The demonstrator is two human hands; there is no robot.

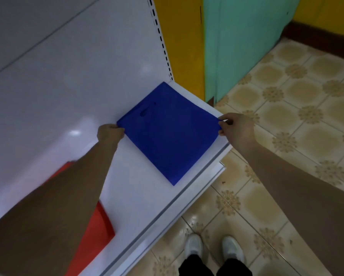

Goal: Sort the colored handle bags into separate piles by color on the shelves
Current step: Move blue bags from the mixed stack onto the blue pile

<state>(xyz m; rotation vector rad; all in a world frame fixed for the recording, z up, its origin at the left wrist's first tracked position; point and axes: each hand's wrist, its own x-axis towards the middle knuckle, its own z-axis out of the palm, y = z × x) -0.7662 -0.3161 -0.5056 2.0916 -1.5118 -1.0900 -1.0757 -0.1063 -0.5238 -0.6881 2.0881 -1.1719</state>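
Location: on the right end of a white shelf [139,196], against a glossy white back panel [67,86].
Item: blue bag [171,134], flat, four-cornered, matte cloth-like surface, with a die-cut oval handle slot near its far edge; it lies turned like a diamond, one corner toward the shelf's front lip.
Left hand [109,133]: fingers curled, pinching the bag's left corner.
Right hand [236,126]: thumb and fingers pinching the bag's right corner, just past the shelf's end.
Second item: red bag [97,230], flat, same matte look, further left on the same shelf, partly hidden under the left forearm.
Shelf fittings: slotted upright [161,40] at the panel's right edge; metal front rail.
Room: beige floor tiles [296,116] with floral patterns; yellow wall [179,36]; teal panel [242,36].
Also visible: white shoes [214,248], dark trousers.
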